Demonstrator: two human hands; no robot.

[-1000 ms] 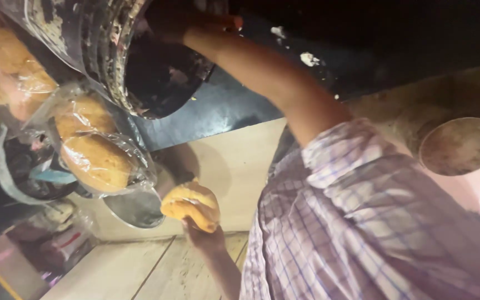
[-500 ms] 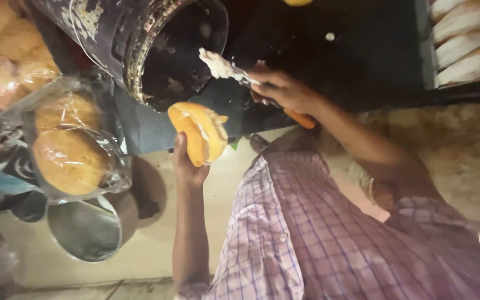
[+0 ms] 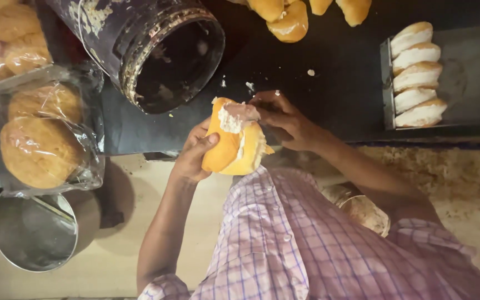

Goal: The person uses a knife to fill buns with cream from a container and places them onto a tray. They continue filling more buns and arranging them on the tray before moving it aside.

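I judged the spreading step underway: my left hand (image 3: 193, 155) gripped the split bun (image 3: 231, 139) at centre frame, while my right hand (image 3: 281, 116), at its three o'clock, pinched something I couldn't make out, pressing white filling (image 3: 234, 116) in; closing it seemed next.

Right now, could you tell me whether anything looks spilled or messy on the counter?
Yes: white crumbs lie scattered on the dark counter beside the black container, which lies tipped on its side with a smeared, worn rim.

I note: glossy clear plastic bag (image 3: 45, 133); dull metal pot (image 3: 31, 233); matt soft bun (image 3: 229, 144); checked cloth shirt (image 3: 284, 244); grimy tin (image 3: 156, 50).
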